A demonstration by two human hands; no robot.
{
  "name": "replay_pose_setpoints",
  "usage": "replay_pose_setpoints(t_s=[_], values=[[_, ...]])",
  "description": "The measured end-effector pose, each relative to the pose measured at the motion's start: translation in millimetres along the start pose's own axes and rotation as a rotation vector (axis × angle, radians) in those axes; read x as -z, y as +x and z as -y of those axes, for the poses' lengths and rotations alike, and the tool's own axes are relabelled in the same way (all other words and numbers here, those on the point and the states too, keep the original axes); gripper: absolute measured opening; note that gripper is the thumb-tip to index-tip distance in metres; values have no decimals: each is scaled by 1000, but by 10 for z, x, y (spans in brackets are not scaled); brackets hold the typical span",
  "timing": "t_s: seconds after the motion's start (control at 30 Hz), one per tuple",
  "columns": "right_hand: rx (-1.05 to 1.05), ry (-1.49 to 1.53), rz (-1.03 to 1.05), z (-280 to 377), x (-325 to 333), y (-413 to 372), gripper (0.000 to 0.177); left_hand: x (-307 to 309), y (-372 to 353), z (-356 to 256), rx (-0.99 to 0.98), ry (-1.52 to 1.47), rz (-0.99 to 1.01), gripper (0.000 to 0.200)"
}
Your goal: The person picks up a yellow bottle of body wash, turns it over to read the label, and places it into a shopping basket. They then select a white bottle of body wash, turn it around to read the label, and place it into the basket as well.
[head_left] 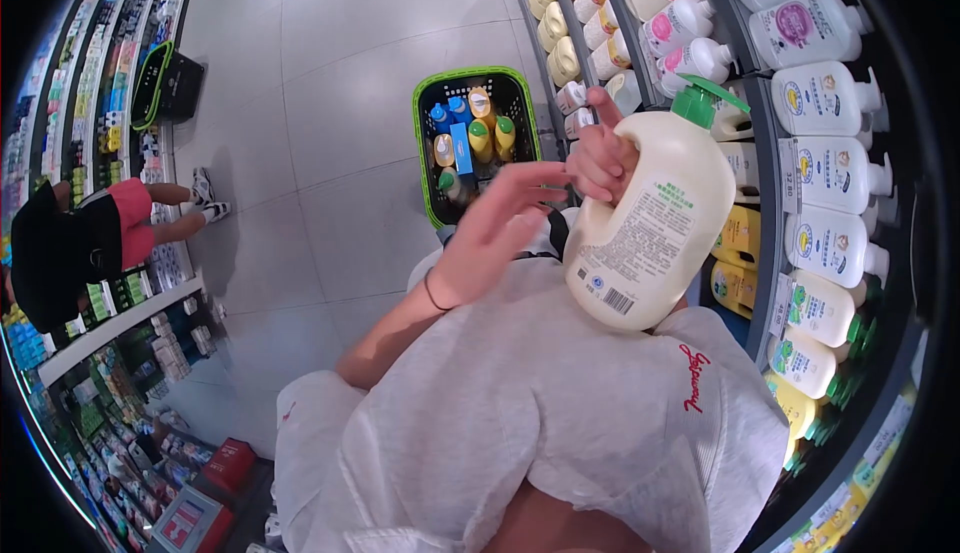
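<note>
A large cream pump bottle with a green pump top and a printed back label is held up at centre right. The fingers of one hand, my right hand, curl through its handle, one finger pointing up. My left hand, with a dark band at the wrist, is raised to the left of the bottle, its fingers spread and nothing in them. Beyond both hands, a black basket with a green rim stands on the floor, holding several bottles and a blue box.
On the right, shelves carry rows of white, cream and yellow pump bottles. Another person in black and pink stands by the left shelves. A second black basket is near them. Red boxes are at the lower left.
</note>
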State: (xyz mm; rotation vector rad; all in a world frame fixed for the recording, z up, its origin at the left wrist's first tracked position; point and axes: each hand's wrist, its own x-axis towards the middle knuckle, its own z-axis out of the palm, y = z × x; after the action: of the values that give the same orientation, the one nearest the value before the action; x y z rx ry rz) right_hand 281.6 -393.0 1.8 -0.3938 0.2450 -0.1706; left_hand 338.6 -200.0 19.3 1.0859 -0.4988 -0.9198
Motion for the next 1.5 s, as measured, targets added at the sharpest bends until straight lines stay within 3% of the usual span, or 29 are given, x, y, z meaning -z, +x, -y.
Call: replay_pose_setpoints(t_s=[0.07,0.2,0.27,0.37,0.47,0.53,0.57,0.63,0.67,0.73,0.8,0.83,0.93,1.07,1.2,1.37,1.5], values=[[22,-20,-84,26,77,-2,10,-137,75,-26,-175,235,220,51],[182,-277,-249,1,198,-26,20,-228,202,147,-95,192,163,68],[160,-830,-568,-43,494,3,26,-103,305,463,43,181,-43,77],[257,-921,-533,-410,1266,186,24,533,555,1285,228,159,-21,79],[-73,-1445,-601,-768,1527,360,19,955,569,1993,361,263,-68,75],[-36,-1581,-540,-1084,2064,475,21,1184,503,2563,357,255,-183,74],[29,-1696,-481,-1254,2341,450,23,1277,471,2904,237,272,-243,73],[-82,-1646,-520,-1448,2526,556,24,1447,452,3344,60,348,-357,69],[-122,-1594,-555,-1537,2619,616,25,1509,476,3482,95,571,-416,63],[-193,-1615,-554,-1749,3003,728,22,1646,537,3787,235,439,-468,56],[-113,-1402,-576,-1958,3547,800,19,1748,585,4243,323,-37,-652,54],[-133,-1556,-565,-2051,3642,853,16,1759,638,4199,477,-513,-748,57],[-128,-1698,-620,-2279,4094,985,23,1941,801,4232,510,-995,-884,43],[-157,-1734,-636,-2513,4886,1154,29,2011,1016,4888,430,-971,-997,50],[-236,-1719,-675,-2706,5187,1333,31,2178,1166,5369,441,-880,-1104,33],[-117,-1687,-543,-2856,5682,1473,35,2350,1193,5751,457,-890,-1158,32],[-183,-1593,-539,-2965,5976,1528,34,2388,1213,5838,464,-909,-1198,40]])
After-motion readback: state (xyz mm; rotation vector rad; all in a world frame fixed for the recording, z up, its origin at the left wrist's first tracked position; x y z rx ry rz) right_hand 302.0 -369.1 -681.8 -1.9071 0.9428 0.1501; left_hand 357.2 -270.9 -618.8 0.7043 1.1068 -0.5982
